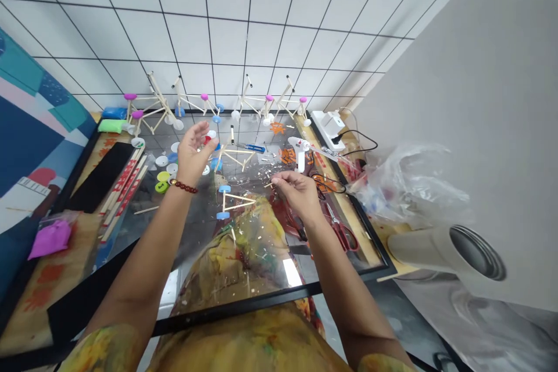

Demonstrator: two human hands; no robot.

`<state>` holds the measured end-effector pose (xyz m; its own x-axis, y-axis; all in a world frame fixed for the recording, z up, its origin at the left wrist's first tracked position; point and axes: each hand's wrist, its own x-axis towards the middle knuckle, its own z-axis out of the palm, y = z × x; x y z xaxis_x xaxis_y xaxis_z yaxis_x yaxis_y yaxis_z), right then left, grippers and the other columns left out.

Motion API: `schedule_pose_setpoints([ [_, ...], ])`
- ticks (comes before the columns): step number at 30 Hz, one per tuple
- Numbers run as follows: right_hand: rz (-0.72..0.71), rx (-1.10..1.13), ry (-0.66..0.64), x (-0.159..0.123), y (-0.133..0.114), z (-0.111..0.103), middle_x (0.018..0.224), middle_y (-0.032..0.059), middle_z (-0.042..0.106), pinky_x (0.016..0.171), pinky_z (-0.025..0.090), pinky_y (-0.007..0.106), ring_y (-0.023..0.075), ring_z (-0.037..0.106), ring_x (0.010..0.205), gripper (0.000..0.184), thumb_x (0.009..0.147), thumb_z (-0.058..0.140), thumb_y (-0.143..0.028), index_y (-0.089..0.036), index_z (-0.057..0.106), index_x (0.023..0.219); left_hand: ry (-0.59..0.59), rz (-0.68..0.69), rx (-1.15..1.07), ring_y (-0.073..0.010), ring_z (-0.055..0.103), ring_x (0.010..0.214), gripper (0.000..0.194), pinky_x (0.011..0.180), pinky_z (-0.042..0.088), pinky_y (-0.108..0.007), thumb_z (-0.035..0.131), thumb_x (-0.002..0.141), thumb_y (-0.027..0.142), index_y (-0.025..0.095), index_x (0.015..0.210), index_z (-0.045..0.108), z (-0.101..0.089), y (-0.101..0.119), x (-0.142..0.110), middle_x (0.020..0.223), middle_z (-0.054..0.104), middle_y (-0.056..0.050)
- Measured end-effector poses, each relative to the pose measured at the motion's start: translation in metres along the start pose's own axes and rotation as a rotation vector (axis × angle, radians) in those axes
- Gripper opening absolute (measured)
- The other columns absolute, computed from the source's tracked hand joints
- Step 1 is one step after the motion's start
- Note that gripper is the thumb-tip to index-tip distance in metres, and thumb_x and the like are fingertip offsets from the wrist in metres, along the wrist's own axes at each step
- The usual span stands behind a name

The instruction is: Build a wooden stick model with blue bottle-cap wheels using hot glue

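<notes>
My left hand [195, 154] is raised over the glass tabletop, its fingers apart and nothing in them. Around it lie loose bottle caps, among them white ones, blue ones and a yellow-green cap [161, 186]. Thumb and fingertips of my right hand [299, 190] pinch a short wooden stick [267, 185]. Between my hands, nearest me, rests a triangular stick frame [238, 203] with two blue bottle-cap wheels. Just behind it is another stick frame [235, 157]. A white glue gun [300, 151] stands beyond my right hand.
Several stick models with pink tops [157, 107] line the wall. A blue craft knife [254, 147] lies mid-table; red-handled scissors [344, 232] are at right. A power strip [326, 128], plastic bag [410, 186] and stacked cups [449, 250] sit along the right side; stick bundles [124, 192] at left.
</notes>
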<state>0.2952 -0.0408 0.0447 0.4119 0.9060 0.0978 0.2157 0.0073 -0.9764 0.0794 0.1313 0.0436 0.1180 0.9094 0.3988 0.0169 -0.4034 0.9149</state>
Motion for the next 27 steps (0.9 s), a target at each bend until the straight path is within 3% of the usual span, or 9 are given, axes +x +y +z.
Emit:
schedule_pose_setpoints([
  [6,0.231,0.450,-0.195,-0.022,-0.004,0.007,0.083,0.0062,0.076,0.073,0.053,0.033,0.0169,0.065,0.070,0.031,0.066,0.078,-0.049,-0.020,0.075,0.078,0.066,-0.024,0.048,-0.0228,0.067,0.108,0.040,0.100,0.053,-0.042,0.074,0.075,0.034,0.019,0.111,0.065,-0.015,0.021,-0.041,0.114,0.071,-0.009],
  [9,0.284,0.499,-0.182,-0.027,-0.012,0.003,0.077,0.0049,0.075,0.063,0.051,0.030,0.0138,0.060,0.060,0.031,0.056,0.085,-0.044,-0.021,0.075,0.074,0.020,-0.053,0.062,-0.0236,0.067,0.108,0.040,0.100,0.053,-0.042,0.074,0.076,0.036,0.018,0.110,0.066,-0.025,0.033,-0.064,0.112,0.072,-0.010],
  [12,0.147,0.385,-0.024,-0.034,-0.023,-0.029,0.064,0.0004,0.070,0.056,0.046,0.028,0.0116,0.054,0.053,0.024,0.054,0.088,-0.037,-0.022,0.072,0.063,-0.017,-0.060,0.076,-0.0239,0.068,0.109,0.041,0.103,0.052,-0.043,0.075,0.077,0.036,0.019,0.113,0.067,-0.043,0.039,-0.083,0.115,0.071,-0.010],
  [15,-0.067,0.201,0.095,-0.050,-0.037,-0.085,0.059,0.0002,0.064,0.055,0.046,0.029,0.0140,0.056,0.056,0.029,0.062,0.086,-0.035,-0.023,0.062,0.050,-0.021,-0.066,0.146,-0.0247,0.069,0.105,0.038,0.101,0.054,-0.044,0.075,0.077,0.038,0.021,0.111,0.069,-0.065,0.039,-0.095,0.113,0.072,-0.009],
  [17,-0.102,0.036,0.030,-0.061,-0.046,-0.114,0.062,0.0047,0.066,0.055,0.047,0.031,0.0163,0.059,0.059,0.035,0.076,0.077,-0.038,-0.024,0.062,0.049,-0.018,-0.070,0.227,-0.0251,0.070,0.100,0.032,0.099,0.054,-0.046,0.073,0.079,0.040,0.023,0.106,0.071,-0.074,0.036,-0.099,0.108,0.073,-0.007],
  [19,-0.093,-0.106,-0.048,-0.065,-0.051,-0.122,0.087,0.0093,0.072,0.059,0.051,0.032,0.0199,0.065,0.073,0.012,0.075,0.078,-0.036,-0.025,0.074,0.070,-0.036,-0.086,0.286,-0.0250,0.070,0.095,0.027,0.097,0.055,-0.047,0.071,0.080,0.042,0.023,0.100,0.073,-0.073,0.030,-0.098,0.102,0.074,-0.006],
  [21,-0.022,-0.113,-0.164,-0.060,-0.048,-0.103,0.097,0.0080,0.072,0.057,0.052,0.031,0.0192,0.066,0.071,0.034,0.070,0.082,-0.035,-0.027,0.074,0.102,-0.058,-0.096,0.297,-0.0250,0.071,0.093,0.029,0.094,0.056,-0.047,0.071,0.079,0.042,0.022,0.100,0.072,-0.063,0.023,-0.090,0.101,0.074,-0.007],
  [22,0.027,-0.079,-0.206,-0.053,-0.042,-0.086,0.089,0.0055,0.072,0.053,0.050,0.030,0.0168,0.063,0.063,0.037,0.071,0.079,-0.036,-0.026,0.072,0.107,-0.061,-0.086,0.288,-0.0254,0.070,0.096,0.034,0.094,0.056,-0.047,0.072,0.078,0.041,0.020,0.104,0.070,-0.056,0.019,-0.085,0.105,0.074,-0.008],
  [27,0.112,0.046,-0.077,0.013,0.009,0.014,0.068,0.0000,0.067,0.047,0.046,0.024,0.0122,0.057,0.052,0.025,0.070,0.072,-0.040,-0.018,0.067,0.080,-0.075,0.006,0.287,-0.0285,0.060,0.121,0.056,0.104,0.049,-0.048,0.075,0.072,0.038,0.020,0.123,0.060,-0.021,-0.002,-0.045,0.129,0.064,-0.013],
])
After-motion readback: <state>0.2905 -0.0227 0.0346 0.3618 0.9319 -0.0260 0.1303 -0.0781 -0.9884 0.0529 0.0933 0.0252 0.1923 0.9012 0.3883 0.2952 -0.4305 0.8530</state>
